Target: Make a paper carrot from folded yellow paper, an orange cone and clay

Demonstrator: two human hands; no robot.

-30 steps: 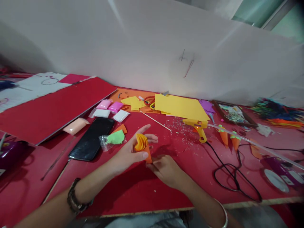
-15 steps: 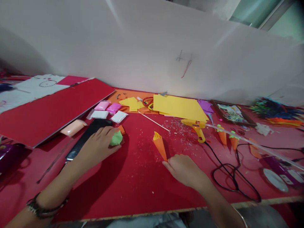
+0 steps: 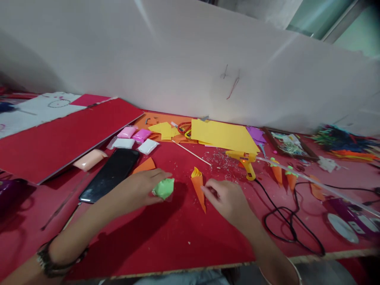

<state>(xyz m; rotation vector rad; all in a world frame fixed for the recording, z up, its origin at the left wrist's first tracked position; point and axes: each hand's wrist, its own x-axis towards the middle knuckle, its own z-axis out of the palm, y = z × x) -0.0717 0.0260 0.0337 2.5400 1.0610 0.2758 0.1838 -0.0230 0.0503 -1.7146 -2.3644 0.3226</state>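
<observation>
My left hand grips a packet of light green modelling clay, raised over the red tabletop. On the table between my hands lies an orange paper cone, its wide end showing ruffled yellow paper and its point towards me. My right hand is at the cone's right side, fingers loosely curled and the thumb apart from them; a fingertip reaches the cone's edge. A black phone and an orange paper piece lie beside my left hand.
A yellow glue gun with a lit light stands to the right, its black cord looped on the table. Finished-looking paper carrots, yellow sheets, a thin stick, clay packets and a red board lie around.
My left hand has moved right with the green clay packet, uncovering the phone and orange paper. My right hand has left the cone's tip and moved up along its side; the cone has shifted slightly.
</observation>
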